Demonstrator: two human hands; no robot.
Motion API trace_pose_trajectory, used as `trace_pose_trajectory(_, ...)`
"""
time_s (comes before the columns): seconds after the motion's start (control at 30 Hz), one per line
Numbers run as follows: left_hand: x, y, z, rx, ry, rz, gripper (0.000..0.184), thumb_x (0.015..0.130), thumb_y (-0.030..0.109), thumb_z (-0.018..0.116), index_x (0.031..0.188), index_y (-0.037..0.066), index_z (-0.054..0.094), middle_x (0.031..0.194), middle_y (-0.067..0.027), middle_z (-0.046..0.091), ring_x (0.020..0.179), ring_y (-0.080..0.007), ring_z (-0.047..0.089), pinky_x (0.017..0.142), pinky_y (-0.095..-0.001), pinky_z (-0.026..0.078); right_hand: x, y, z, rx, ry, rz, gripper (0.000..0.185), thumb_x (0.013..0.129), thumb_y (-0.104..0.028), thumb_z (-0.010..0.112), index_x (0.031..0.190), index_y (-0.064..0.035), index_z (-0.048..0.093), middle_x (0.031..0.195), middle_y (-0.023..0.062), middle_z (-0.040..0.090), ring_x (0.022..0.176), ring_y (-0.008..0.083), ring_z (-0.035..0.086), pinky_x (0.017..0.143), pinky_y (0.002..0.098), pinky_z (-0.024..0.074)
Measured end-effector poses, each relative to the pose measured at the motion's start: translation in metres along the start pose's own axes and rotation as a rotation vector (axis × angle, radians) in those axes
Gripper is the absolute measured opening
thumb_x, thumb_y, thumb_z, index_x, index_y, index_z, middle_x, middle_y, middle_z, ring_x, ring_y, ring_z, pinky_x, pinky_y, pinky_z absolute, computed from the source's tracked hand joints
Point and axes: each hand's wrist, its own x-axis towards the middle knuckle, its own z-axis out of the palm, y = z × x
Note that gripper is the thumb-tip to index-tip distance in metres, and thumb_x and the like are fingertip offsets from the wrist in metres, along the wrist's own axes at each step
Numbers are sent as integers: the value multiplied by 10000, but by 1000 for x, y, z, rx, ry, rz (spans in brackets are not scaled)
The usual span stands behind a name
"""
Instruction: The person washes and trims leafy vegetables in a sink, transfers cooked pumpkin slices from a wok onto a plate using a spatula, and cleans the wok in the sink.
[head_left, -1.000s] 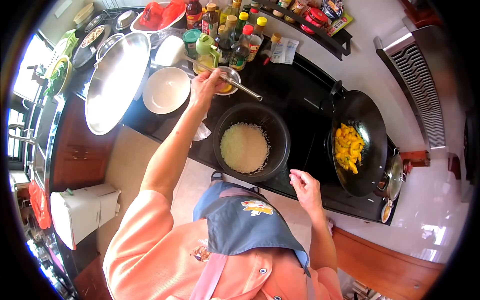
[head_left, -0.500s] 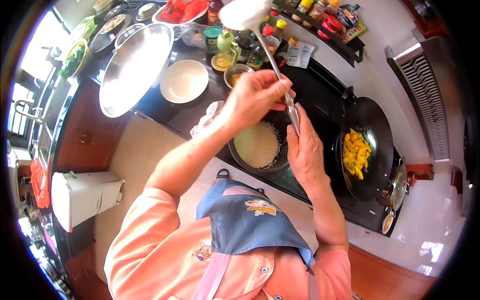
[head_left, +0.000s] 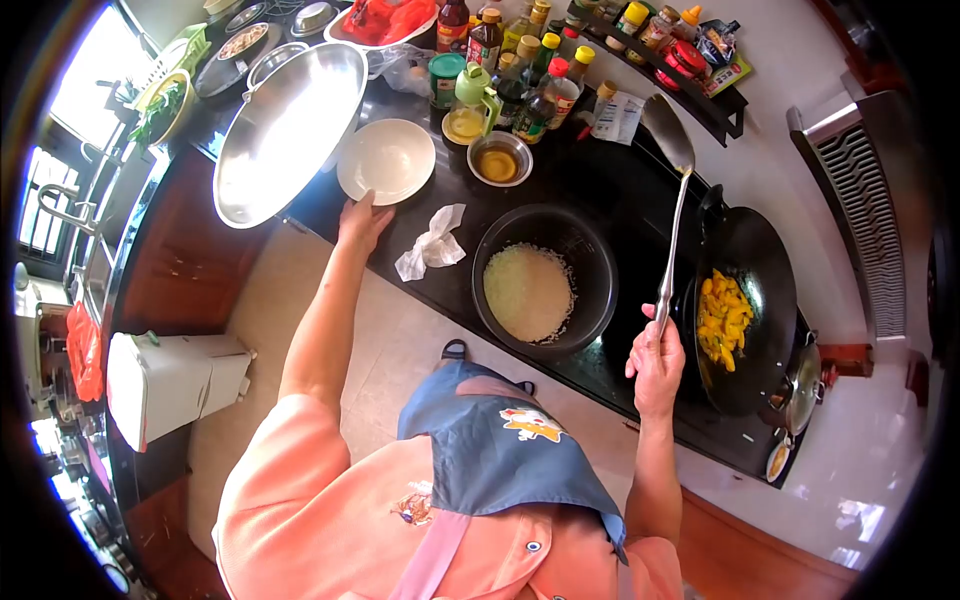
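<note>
My left hand (head_left: 364, 222) is at the near rim of a white bowl (head_left: 388, 160), its fingers on the edge. The bowl holds no food and rests on the black counter. My right hand (head_left: 657, 365) is wrapped round the handle end of a metal wok spatula (head_left: 675, 215), held up with its broad head pointing away from me. To the right of that hand, a black wok (head_left: 765, 290) contains cooked yellow pieces (head_left: 724, 318). Between my hands stands a dark pot (head_left: 598, 270) with rice in water (head_left: 528, 292). A crumpled white tissue (head_left: 434, 243) lies near the bowl.
A small metal bowl of brownish liquid (head_left: 499, 162) stands behind the pot, beside a green-topped oil jug (head_left: 472, 105) and several sauce bottles. A large shiny metal pan (head_left: 290, 135) is left of the white bowl. A spice rack (head_left: 690, 90) hangs at the back wall.
My left hand has let go of the spatula and moved left to the white bowl. My right hand has shifted right towards the wok, still holding the spatula.
</note>
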Motion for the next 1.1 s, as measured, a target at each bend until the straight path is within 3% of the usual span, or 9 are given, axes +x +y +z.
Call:
trace_pose_trajectory(0.37, -47, 8, 14, -184, -109, -132, 382, 880, -85, 495, 1261, -81, 463, 1249, -220, 555, 1099, -376, 621, 953, -460, 603, -29, -18, -22, 212, 109, -10, 419, 1091, -291, 427, 1458, -92, 415, 648, -54, 368, 469, 14, 328, 381, 166, 319)
trace_pose_trajectory(0.43, -103, 32, 11, 1565, -142, 586, 140, 907, 107, 697, 1010, 25, 653, 911, -136, 665, 909, -277, 665, 759, -372, 559, -39, -29, -31, 284, 113, -2, 407, 1088, -288, 435, 1433, -73, 445, 652, -45, 374, 453, 22, 332, 366, 171, 314)
trace_pose_trajectory(0.47, -105, 28, 1, 1452, -96, 661, 163, 876, 207, 766, 884, 72, 674, 788, -118, 662, 778, -294, 634, 718, -399, 509, -43, -37, -36, 313, 118, -6, 406, 1089, -290, 429, 1432, -72, 445, 660, -39, 381, 460, 24, 347, 365, 174, 315)
trace_pose_trajectory(0.57, -121, 44, -28, 10, -362, 128, 101, 889, 109, 673, 944, 39, 624, 975, -82, 589, 955, -234, 599, 919, -439, 514, -54, -68, -61, 347, 186, -110, 412, 1091, -298, 418, 1435, -72, 445, 730, -23, 429, 487, 33, 377, 372, 181, 343)
trace_pose_trajectory(0.8, -225, 103, -21, 36, -419, 243, 535, 885, 3, 595, 1404, -22, 464, 1324, -135, 604, 1201, -245, 610, 1027, -346, 528, -57, -97, -179, -160, 613, 166, 362, 1072, -364, 467, 1341, -143, 564, 710, -88, 412, 522, -9, 321, 391, 158, 241)
trace_pose_trajectory(0.87, -261, 106, -3, -8, -409, 220, 556, 889, 2, 579, 1425, -34, 433, 1348, -161, 587, 1220, -259, 603, 1027, -351, 533, -58, -91, -216, -248, 624, 192, 367, 1068, -339, 475, 1339, -110, 570, 682, -42, 446, 539, 31, 394, 430, 217, 334)
trace_pose_trajectory(0.97, -285, 90, 7, -10, -461, 251, 559, 895, 7, 563, 1427, -69, 408, 1360, -185, 576, 1239, -285, 592, 1046, -365, 522, -56, -74, -290, -1081, 619, 72, 392, 1056, -306, 491, 1350, -56, 559, 725, 50, 518, 635, 143, 469, 621, 307, 429)
trace_pose_trajectory(1.0, -295, 83, 11, -15, -461, 249, 560, 895, 9, 561, 1426, -75, 405, 1361, -187, 575, 1238, -289, 592, 1051, -369, 519, -59, -85, -304, -1144, 561, 140, 380, 1041, -293, 509, 1350, -80, 571, 853, 156, 650, 751, 262, 628, 734, 370, 495)
trace_pose_trajectory(1.1, -327, 54, 30, -49, -523, 165, 551, 897, 15, 550, 1420, -83, 409, 1387, -194, 552, 1270, -305, 565, 1087, -420, 485, -66, -95, -352, -1453, 452, 357, 366, 1027, -284, 506, 1334, -112, 605, 1120, 254, 668, 1078, 425, 631, 885, 470, 510)
